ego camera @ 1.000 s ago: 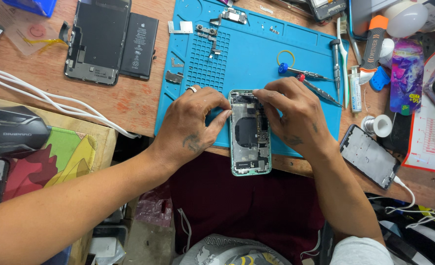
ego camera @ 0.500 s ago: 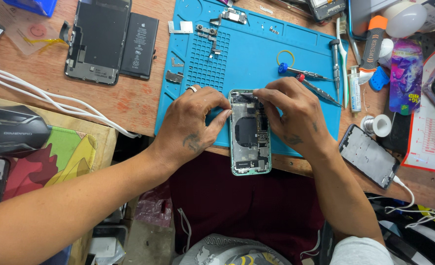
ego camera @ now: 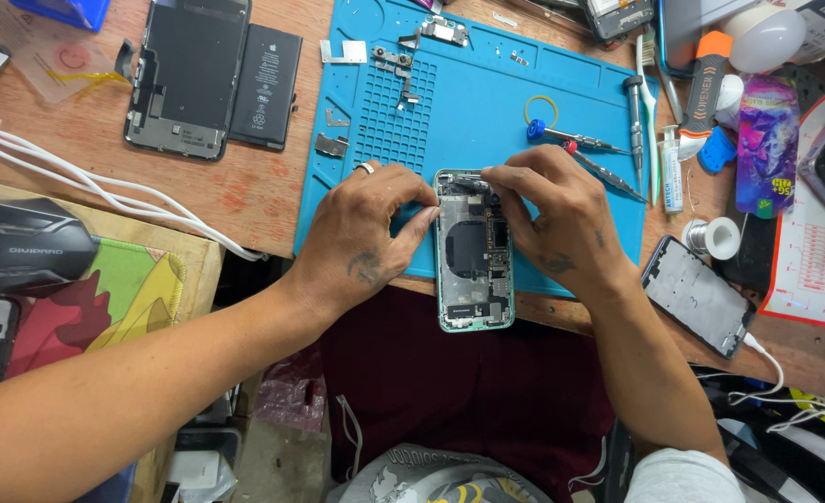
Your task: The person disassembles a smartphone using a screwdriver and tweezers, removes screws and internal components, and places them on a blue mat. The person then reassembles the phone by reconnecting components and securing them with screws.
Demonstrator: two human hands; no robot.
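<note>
An opened green phone body (ego camera: 474, 253) lies at the near edge of a blue work mat (ego camera: 468, 102), its circuit board and coil showing, its lower end over the table's edge. My left hand (ego camera: 366, 233), with a ring on one finger, steadies the phone's upper left side. My right hand (ego camera: 557, 214) pinches at a small part on the phone's top right corner. What sits between those fingertips is too small to make out.
A black screen panel (ego camera: 184, 79) and black battery (ego camera: 265, 86) lie on the wooden table at the left. Screwdrivers (ego camera: 580, 142), tweezers and small metal parts rest on the mat. Another phone frame (ego camera: 701, 293) lies at the right, a solder spool (ego camera: 712, 237) above it. White cables (ego camera: 105, 191) cross the left.
</note>
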